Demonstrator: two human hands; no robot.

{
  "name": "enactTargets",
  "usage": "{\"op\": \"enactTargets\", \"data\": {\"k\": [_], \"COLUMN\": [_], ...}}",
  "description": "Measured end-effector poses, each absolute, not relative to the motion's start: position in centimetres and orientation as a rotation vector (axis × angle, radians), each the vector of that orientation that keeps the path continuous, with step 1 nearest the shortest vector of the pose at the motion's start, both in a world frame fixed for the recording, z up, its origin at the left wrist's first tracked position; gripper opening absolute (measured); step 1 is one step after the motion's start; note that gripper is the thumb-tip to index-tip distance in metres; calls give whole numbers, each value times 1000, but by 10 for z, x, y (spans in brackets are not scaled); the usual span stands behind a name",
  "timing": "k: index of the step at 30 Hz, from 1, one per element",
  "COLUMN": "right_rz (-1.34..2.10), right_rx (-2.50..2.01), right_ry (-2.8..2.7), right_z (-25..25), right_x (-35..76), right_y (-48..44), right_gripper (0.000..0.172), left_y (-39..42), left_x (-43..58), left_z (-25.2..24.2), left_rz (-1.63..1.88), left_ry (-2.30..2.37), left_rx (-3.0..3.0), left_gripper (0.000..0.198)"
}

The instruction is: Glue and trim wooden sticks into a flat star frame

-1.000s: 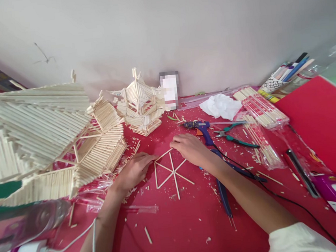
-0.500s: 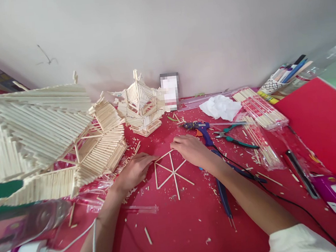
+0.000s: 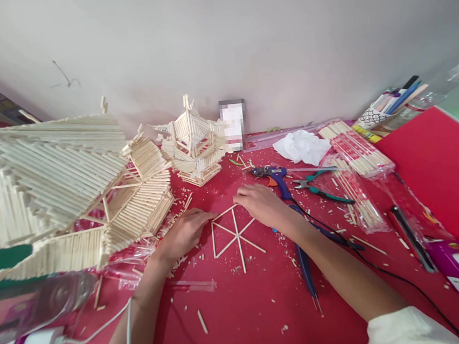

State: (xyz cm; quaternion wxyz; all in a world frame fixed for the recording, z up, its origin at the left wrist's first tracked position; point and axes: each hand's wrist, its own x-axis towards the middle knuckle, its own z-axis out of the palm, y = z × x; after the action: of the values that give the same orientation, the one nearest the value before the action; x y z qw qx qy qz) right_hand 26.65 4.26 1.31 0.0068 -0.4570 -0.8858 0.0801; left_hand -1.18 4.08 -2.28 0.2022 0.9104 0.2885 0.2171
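Observation:
A spoked frame of thin wooden sticks (image 3: 238, 235) lies flat on the red tabletop, with one outer stick along its left side. At its far upper left edge runs another short wooden stick (image 3: 224, 212). My left hand (image 3: 186, 231) is closed, its fingertips pinching that stick's left end beside a spoke tip. My right hand (image 3: 259, 201) is closed too, its fingers at the stick's right end near the top spoke. Both hands rest low against the table, and their fingers partly hide the stick's ends.
Stick-built pavilion models stand at left (image 3: 58, 167) and back centre (image 3: 194, 143). Right of my hands lie a glue gun (image 3: 274, 174), green-handled pliers (image 3: 316, 188), blue tweezers (image 3: 306, 273) and packs of sticks (image 3: 359, 148). A black cord (image 3: 385, 268) passes under my right forearm. Wood scraps litter the table.

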Motion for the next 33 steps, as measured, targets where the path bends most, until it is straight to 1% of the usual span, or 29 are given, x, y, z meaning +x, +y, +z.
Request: {"op": "enactTargets", "data": {"k": [11, 23, 27, 31, 33], "right_rz": [240, 256, 267, 265, 253], "right_rx": [-1421, -1441, -1441, -1468, -1552], "right_ry": [-2780, -2787, -2761, -2696, -2632], "right_z": [12, 12, 12, 25, 37], "right_x": [267, 267, 269, 276, 283], "right_y": [43, 43, 45, 46, 45], "right_gripper": [27, 34, 35, 26, 22], "left_y": [41, 40, 40, 40, 40], "left_x": [-11, -10, -11, -11, -10], "left_z": [-22, -21, -20, -17, -15], "left_rz": [591, 556, 554, 528, 518], "left_ry": [796, 808, 795, 807, 809], "left_rx": [2559, 2564, 2565, 2572, 2572], "left_gripper": [53, 52, 55, 60, 63]}}
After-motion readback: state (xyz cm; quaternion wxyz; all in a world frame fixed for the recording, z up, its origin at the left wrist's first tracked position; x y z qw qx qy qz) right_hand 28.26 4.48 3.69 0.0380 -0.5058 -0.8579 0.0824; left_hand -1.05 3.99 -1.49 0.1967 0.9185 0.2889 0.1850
